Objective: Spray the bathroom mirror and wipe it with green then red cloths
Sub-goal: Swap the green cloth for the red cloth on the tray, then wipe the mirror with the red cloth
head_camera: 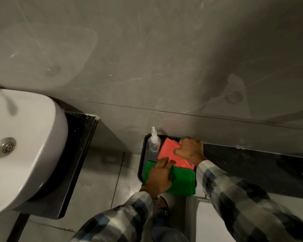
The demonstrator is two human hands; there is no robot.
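A dark tray (140, 165) sits low by the grey wall. In it stands a clear spray bottle (154, 143) with a white nozzle, upright at the tray's far left corner. A folded red cloth (168, 152) lies beside the bottle, and a folded green cloth (184, 180) lies on the near part of the tray. My right hand (191, 151) grips the red cloth at its right edge. My left hand (160, 175) rests flat on the green cloth, fingers reaching the red cloth's near edge. No mirror is in sight.
A white basin (24, 147) with a metal drain (5, 147) on a dark counter (79, 147) fills the left. A grey polished wall (164, 58) rises behind. A dark ledge (252, 165) runs right of the tray. My foot (162, 205) stands on the grey floor.
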